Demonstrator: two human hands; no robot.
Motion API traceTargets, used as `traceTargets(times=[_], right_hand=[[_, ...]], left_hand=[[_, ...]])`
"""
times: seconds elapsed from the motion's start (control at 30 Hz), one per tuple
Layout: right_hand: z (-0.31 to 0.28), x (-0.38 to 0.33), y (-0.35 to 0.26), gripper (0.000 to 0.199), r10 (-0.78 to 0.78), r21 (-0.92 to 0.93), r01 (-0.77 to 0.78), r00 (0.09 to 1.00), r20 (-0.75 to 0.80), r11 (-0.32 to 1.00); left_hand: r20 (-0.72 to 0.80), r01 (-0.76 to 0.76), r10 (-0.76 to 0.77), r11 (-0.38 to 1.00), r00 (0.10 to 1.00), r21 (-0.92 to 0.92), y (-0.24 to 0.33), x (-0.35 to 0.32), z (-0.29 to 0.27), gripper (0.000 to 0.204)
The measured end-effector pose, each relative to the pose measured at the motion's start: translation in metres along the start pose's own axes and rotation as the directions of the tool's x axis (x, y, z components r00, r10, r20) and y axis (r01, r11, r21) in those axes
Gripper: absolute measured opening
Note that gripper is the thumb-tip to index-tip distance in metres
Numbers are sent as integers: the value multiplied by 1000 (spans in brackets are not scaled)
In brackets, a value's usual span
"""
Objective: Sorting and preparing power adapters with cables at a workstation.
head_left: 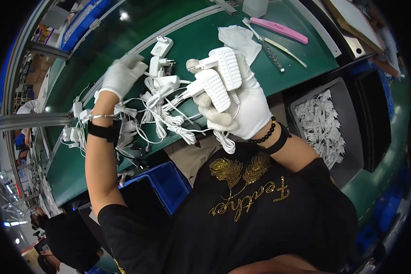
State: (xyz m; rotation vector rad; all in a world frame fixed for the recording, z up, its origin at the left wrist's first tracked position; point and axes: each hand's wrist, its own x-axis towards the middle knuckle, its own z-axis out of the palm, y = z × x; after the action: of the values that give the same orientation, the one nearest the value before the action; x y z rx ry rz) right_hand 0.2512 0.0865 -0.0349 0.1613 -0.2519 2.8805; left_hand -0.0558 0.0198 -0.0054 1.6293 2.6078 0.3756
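Both hands wear white gloves. My right hand (249, 107) is closed around two white plug-in power adapters (220, 80), held side by side with ribbed faces up and plug pins to the left. A bundled white cord (224, 142) hangs below that hand. My left hand (124, 75) is over the bench beside a loose pile of adapters; motion smears its fingers, so their grip does not show. Nearest to it lie a white adapter (159, 66) and, farther back, another adapter (162, 46). Tied white cords (157, 112) lie tangled between my hands.
The green bench (192, 41) carries a white cloth glove (239, 41), a pink strip-shaped tool (278, 30) and a toothbrush-like brush (265, 45). At right, a grey bin (351, 132) holds many bundled white cords. A blue bin (171, 185) sits below the bench edge. Metal frame bars stand at left.
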Motion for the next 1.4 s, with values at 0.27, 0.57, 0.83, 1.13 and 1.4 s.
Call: traceTargets(times=[0.27, 0.57, 0.83, 1.13, 1.4], right_hand=[[-3, -2, 11, 71, 93, 124, -81, 991, -94, 989], [-1, -3, 20, 68, 84, 197, -37, 968, -236, 980], [-12, -1, 25, 65, 2, -60, -16, 976, -219, 998], [-8, -2, 21, 63, 87, 101, -67, 974, -208, 993], [5, 1, 25, 59, 128, 176, -74, 939, -318, 982]], left_hand=[[-249, -462, 413, 868, 876, -185, 105, -72, -31, 15], [-158, -402, 371, 808, 915, -430, 112, -98, 15, 13], [208, 208, -7, 61, 978, -976, 110, -119, 33, 32], [-375, -261, -62, 614, 925, -745, 119, -120, 28, 21], [-410, -639, 580, 769, 704, -10, 98, -101, 18, 10]])
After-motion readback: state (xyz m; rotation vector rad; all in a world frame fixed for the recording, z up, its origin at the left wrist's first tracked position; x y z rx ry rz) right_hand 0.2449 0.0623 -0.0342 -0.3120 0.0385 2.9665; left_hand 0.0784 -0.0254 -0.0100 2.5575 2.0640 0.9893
